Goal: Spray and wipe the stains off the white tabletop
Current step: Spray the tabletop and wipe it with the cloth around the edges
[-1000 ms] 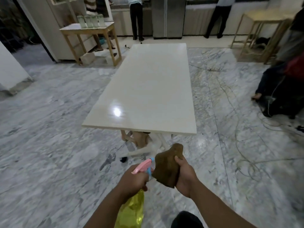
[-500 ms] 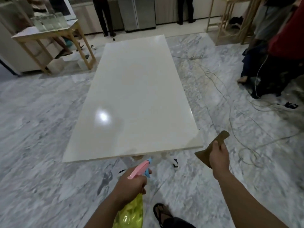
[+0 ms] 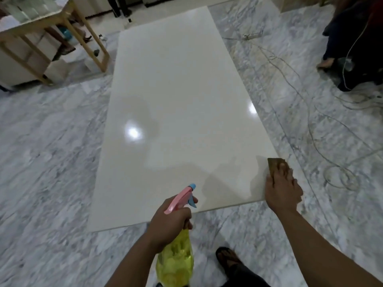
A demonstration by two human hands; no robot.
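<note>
With the left hand (image 3: 169, 221) gripping the spray bottle (image 3: 176, 259) and the right hand (image 3: 283, 188) pressing the cloth (image 3: 276, 164) flat, the bench (image 3: 178, 90) likely wants spraying before firm, overlapping wipes.

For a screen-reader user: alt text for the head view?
Right hand presses a brown cloth on the white tabletop's near right corner; left hand grips a yellow spray bottle aimed over the near edge.

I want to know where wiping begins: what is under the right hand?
A brown cloth lies under the right hand, at the near right corner of the white tabletop. Whether a stain sits beneath the cloth is hidden.
</note>
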